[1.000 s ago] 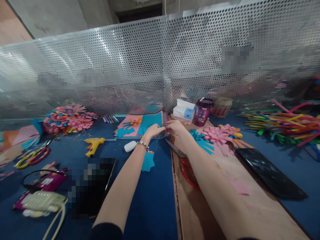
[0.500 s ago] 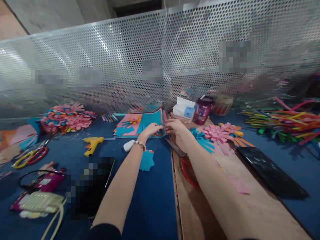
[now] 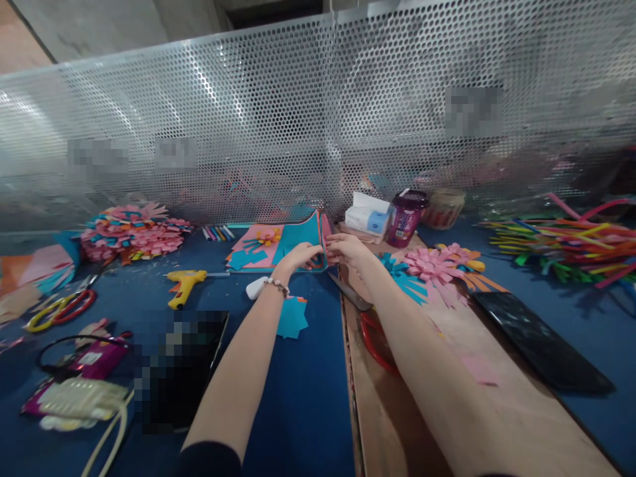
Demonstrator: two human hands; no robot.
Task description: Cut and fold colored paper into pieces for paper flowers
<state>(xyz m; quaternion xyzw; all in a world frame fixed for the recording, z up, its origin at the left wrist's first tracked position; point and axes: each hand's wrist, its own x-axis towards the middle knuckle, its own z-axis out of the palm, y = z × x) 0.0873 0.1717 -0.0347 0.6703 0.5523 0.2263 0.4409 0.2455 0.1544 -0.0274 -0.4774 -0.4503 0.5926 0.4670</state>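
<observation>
My left hand point(image 3: 299, 257) rests over the right side of a stack of coloured craft paper. Its fingers are bent and closed at the edge of the top teal sheet point(image 3: 301, 233). Opposite it, the curled fingers of my right hand point(image 3: 352, 250) are at the raised right edges, where a pink sheet point(image 3: 326, 227) stands up; the fingertips are partly hidden. A small orange paper flower point(image 3: 268, 236) and teal paper pieces point(image 3: 247, 258) lie on the stack's left part. Below my right wrist are red-handled scissors point(image 3: 370, 334).
A yellow glue gun point(image 3: 185, 286), a white case point(image 3: 256, 287) and cut teal paper point(image 3: 292, 319) lie nearer on the left. Tissues point(image 3: 368, 217), a purple cup point(image 3: 407, 218), paper flowers point(image 3: 432, 264) and a dark phone point(image 3: 539, 338) are on the right. Perforated metal panels point(image 3: 258, 119) stand behind.
The sheets' right edges stand slightly higher between my hands. Both hands have shifted only a little, and the other things stay where they were.
</observation>
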